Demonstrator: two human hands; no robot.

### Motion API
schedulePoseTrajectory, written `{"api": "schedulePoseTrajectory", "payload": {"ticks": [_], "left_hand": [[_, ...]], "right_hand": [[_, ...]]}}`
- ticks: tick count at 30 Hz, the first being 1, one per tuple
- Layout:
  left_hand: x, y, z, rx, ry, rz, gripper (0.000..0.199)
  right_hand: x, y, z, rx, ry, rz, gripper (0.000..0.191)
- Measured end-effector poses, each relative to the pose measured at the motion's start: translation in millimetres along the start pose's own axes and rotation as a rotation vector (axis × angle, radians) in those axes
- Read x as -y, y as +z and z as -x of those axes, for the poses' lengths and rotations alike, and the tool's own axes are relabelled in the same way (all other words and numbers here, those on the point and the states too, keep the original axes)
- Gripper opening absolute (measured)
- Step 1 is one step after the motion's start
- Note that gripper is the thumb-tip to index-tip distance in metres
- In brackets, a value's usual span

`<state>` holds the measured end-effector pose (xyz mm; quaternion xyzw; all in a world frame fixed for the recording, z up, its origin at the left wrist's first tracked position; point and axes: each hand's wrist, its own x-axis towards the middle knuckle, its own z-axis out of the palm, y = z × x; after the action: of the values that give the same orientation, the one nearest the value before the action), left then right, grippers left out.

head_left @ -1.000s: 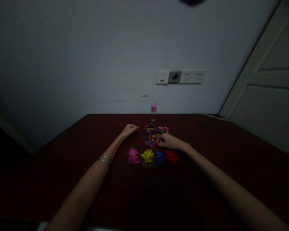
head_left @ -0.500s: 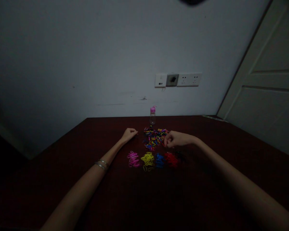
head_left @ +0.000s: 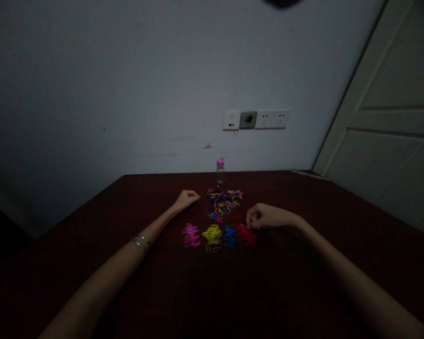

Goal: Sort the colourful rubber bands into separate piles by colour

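Note:
My right hand (head_left: 263, 216) is closed in a pinch at the far edge of a red pile of small rubber bands (head_left: 247, 236). A bit of red shows at its fingertips, seemingly one band. Beside that pile lie blue bands (head_left: 230, 237), yellow bands (head_left: 212, 233) and pink bands (head_left: 191, 235). Behind them spreads a mixed heap of coloured bands (head_left: 223, 205). To the heap's left, my left hand (head_left: 186, 199) rests on the table with fingers curled and tips together. Whatever it may hold is too small to make out.
A small clear bottle with a pink cap (head_left: 220, 173) stands behind the heap, near the wall. The dark red table (head_left: 155, 282) meets the wall, which carries sockets (head_left: 256, 120). A pale door (head_left: 385, 122) is at the right.
My right hand has moved from the mixed heap's right edge toward me, to the red pile. My left hand stays beside the heap. The whole view has shifted slightly.

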<state>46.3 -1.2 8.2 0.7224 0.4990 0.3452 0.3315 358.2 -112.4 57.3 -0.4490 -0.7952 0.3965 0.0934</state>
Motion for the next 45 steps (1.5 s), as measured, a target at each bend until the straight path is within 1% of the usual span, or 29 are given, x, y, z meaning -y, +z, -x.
{"api": "schedulePoseTrajectory", "payload": {"ticks": [3, 7, 11, 13, 16, 20, 25, 30, 33, 36, 39, 45], "left_hand": [[-9, -2.9, 3, 0.094, 0.003, -0.036, 0.029], [-28, -3.3, 11, 0.249, 0.114, -0.173, 0.024], [-51, 0.9, 27, 0.411, 0.188, -0.289, 0.02], [-61, 3.1, 37, 0.465, 0.21, -0.331, 0.02], [-68, 6.1, 47, 0.501, 0.268, -0.372, 0.018], [-67, 10.0, 51, 0.502, 0.309, -0.443, 0.02], [-64, 13.7, 52, 0.44, 0.323, -0.513, 0.018], [-60, 15.2, 51, 0.394, 0.343, -0.531, 0.017], [-57, 14.9, 48, 0.352, 0.329, -0.541, 0.016], [-54, 13.8, 42, 0.32, 0.308, -0.532, 0.019], [-53, 11.4, 35, 0.308, 0.314, -0.494, 0.021], [-62, 0.0, 28, 0.302, 0.334, -0.424, 0.021]], "right_hand": [[-3, -1, 2, -0.068, -0.027, -0.045, 0.026], [-4, 0, 2, -0.15, -0.044, -0.092, 0.033], [-1, 0, 2, -0.205, -0.048, -0.105, 0.034], [0, 0, 1, -0.214, -0.051, -0.098, 0.033], [0, 0, 1, -0.217, -0.053, -0.089, 0.032], [0, 3, 0, -0.217, -0.053, -0.111, 0.029], [1, 5, 0, -0.209, -0.052, -0.124, 0.028], [2, 6, 0, -0.207, -0.042, -0.117, 0.026], [2, 7, 0, -0.21, -0.046, -0.122, 0.025], [2, 7, 1, -0.203, -0.046, -0.129, 0.026], [0, 6, 0, -0.208, -0.05, -0.129, 0.026], [-2, 7, -1, -0.205, -0.058, -0.147, 0.025]]}}
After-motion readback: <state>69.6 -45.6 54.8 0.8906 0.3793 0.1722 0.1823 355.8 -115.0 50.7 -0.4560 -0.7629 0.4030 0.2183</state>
